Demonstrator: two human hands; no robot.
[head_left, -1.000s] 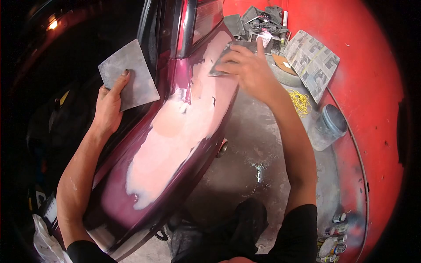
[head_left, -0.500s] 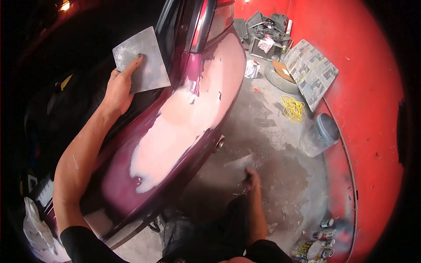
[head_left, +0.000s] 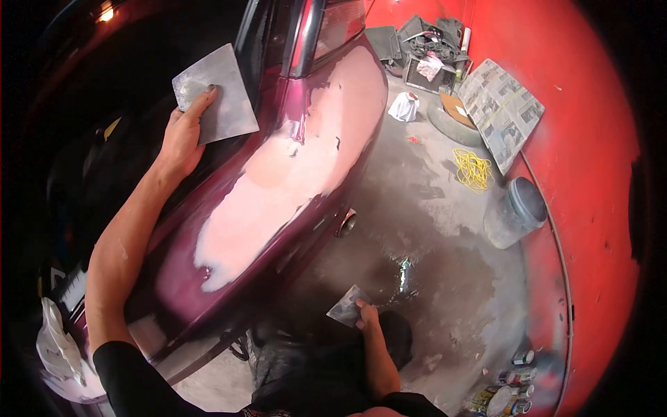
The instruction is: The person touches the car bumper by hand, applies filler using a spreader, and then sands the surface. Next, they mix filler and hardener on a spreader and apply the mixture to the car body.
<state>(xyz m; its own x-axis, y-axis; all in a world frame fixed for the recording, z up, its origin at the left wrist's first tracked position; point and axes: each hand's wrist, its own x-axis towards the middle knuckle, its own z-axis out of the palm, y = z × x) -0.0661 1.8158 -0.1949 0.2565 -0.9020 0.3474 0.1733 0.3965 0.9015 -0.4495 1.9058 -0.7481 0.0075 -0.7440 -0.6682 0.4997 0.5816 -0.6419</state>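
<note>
My left hand [head_left: 184, 142] is closed on the edge of a flat grey plate [head_left: 233, 104], thumb across its face, raised beside the car. Low over the floor, my right hand [head_left: 367, 316] pinches a small square grey spreader [head_left: 343, 308]. Between them lies the purple car's rear corner [head_left: 182, 285], with a broad, pale pink patch [head_left: 260, 198] of filler along its upper side. Small dark nicks show at the patch's edges. The left forearm passes over the dark part of the car.
A grey bucket [head_left: 515, 212], a coil of yellow cord [head_left: 472, 170] and a newspaper-covered panel [head_left: 501, 111] stand along the red wall [head_left: 594, 208]. A tire [head_left: 451, 126] lies behind them. Several cans [head_left: 501, 401] sit at the lower right. An exhaust tip [head_left: 347, 223] sticks out under the car.
My right hand has moved left and down with the spreader, towards my body, and is no longer blurred. My left hand still holds up the plate. The view has shifted slightly.
</note>
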